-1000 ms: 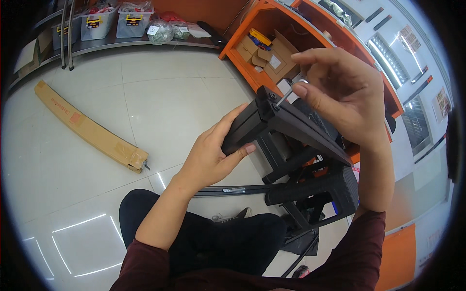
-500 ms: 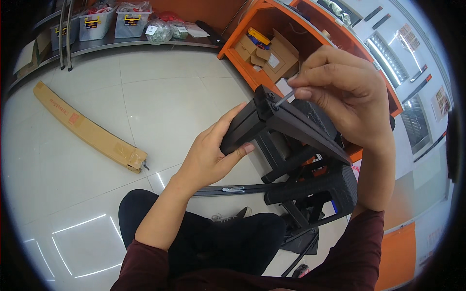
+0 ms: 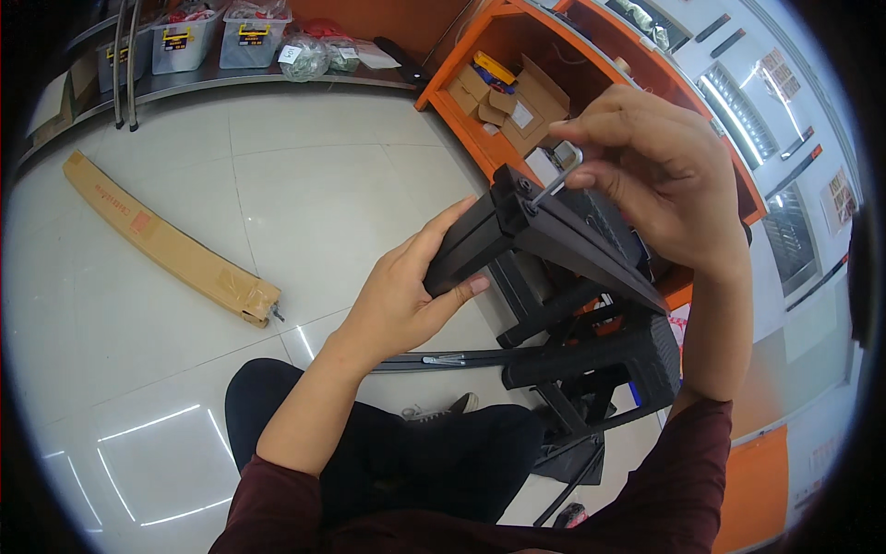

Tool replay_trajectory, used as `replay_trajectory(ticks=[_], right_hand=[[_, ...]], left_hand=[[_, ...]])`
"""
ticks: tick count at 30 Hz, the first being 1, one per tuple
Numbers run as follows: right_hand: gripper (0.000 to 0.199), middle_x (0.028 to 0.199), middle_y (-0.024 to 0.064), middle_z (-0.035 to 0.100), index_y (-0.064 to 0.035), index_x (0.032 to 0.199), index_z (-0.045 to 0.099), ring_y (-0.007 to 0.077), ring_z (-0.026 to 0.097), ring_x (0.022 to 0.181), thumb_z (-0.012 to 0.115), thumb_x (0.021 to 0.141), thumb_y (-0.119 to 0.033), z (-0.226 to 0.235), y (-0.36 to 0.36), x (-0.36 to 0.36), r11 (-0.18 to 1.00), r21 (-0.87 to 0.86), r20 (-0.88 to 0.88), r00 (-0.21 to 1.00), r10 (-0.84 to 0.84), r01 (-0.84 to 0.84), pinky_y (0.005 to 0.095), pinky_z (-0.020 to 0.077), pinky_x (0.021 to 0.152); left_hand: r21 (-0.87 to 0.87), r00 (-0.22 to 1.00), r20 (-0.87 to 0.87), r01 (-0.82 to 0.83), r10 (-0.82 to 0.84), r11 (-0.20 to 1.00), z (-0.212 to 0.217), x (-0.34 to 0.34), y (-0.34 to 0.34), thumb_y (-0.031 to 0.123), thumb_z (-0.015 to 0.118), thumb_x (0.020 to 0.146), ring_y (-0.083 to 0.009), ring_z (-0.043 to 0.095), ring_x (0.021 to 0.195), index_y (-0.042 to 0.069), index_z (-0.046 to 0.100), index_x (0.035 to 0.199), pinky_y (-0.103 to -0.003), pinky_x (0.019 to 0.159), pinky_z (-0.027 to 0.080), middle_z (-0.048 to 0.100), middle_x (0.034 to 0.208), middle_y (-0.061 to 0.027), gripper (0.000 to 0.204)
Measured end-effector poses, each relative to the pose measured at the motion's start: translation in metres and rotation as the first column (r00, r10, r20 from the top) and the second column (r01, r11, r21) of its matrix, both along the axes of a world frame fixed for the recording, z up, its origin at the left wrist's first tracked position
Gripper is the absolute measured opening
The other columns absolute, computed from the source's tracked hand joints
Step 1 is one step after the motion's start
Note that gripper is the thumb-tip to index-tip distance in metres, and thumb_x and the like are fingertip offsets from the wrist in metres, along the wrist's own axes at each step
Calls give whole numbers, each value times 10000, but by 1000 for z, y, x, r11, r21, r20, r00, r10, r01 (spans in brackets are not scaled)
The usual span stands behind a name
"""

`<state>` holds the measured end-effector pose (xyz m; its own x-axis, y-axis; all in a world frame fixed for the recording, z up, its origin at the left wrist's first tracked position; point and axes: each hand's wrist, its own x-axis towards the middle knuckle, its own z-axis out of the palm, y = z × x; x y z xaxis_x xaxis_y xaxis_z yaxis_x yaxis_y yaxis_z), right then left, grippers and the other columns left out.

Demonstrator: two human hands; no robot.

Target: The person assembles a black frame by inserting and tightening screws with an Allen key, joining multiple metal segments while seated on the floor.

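My left hand (image 3: 406, 277) wraps around a black metal profile (image 3: 466, 245), its thumb on the near side. This profile meets a second black bar (image 3: 591, 258) at a corner, and that bar runs off toward the lower right. Screw heads show on the corner's end face. Between thumb and index finger of my right hand (image 3: 655, 171) is a bent hex key (image 3: 554, 182). Its tip meets the lower screw at the corner, and its bent end sticks up by my fingertips.
Black stools (image 3: 600, 365) stand below the bars. Another black bar (image 3: 494, 357) with several screws (image 3: 444, 360) on it lies by my knees. A long cardboard box (image 3: 171, 240) rests on the floor at left. An orange cabinet (image 3: 452, 83) holds open cartons; plastic bins (image 3: 249, 42) line a shelf.
The hex key has turned in my right fingers, so its bent end now shows. My left hand and the profile have shifted very slightly right.
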<state>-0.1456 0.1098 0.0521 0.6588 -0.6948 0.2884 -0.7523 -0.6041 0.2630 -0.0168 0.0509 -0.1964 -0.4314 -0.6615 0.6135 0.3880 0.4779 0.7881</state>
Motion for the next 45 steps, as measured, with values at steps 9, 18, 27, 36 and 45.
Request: replay_trajectory(ticks=[9,18,27,36,45], right_hand=[[283,802,62,562,-37,695,495,99,495,686,720,864,-22,-17,-1,-3,996,61,170,983,-72,62,256,363,598],[337,884,125,710,-7,1086,689,203,730,852,798,773,53,-26,0,6,997,-10,279,957,75,-76,306,575,695],[249,766,94,691,-32,951,698,222,680,631,785,721,2,-12,7,9,948,-202,-59,969,240,-247,317,505,528],[160,723,88,682,-13,887,685,199,679,632,806,804,-77,-21,-2,22,996,14,331,939,-90,91,302,503,576],[431,959,129,717,-5,1163,716,237,708,802,804,742,15,-16,-5,-22,958,-114,-3,965,264,-262,327,552,667]], left_hand=[[36,999,-23,-35,36,999,-2,-4,0,152,797,878,-135,607,853,69,455,1493,-283,791,498,629,1015,-60,708],[-5,1000,-12,-25,25,1000,-4,4,-8,188,771,898,-360,630,1230,64,422,1511,-386,1010,495,622,1321,-236,716],[-41,999,-1,34,-34,999,0,6,-2,195,766,910,-333,618,1222,79,370,1543,-375,1021,469,614,1327,-223,756],[6,999,0,-43,43,999,-2,3,-2,89,786,881,-125,593,922,31,415,1508,-271,836,494,606,1012,-35,731],[44,1000,-25,-6,7,999,-3,-10,2,107,792,882,-84,514,810,14,452,1470,-231,729,437,536,891,7,686]])
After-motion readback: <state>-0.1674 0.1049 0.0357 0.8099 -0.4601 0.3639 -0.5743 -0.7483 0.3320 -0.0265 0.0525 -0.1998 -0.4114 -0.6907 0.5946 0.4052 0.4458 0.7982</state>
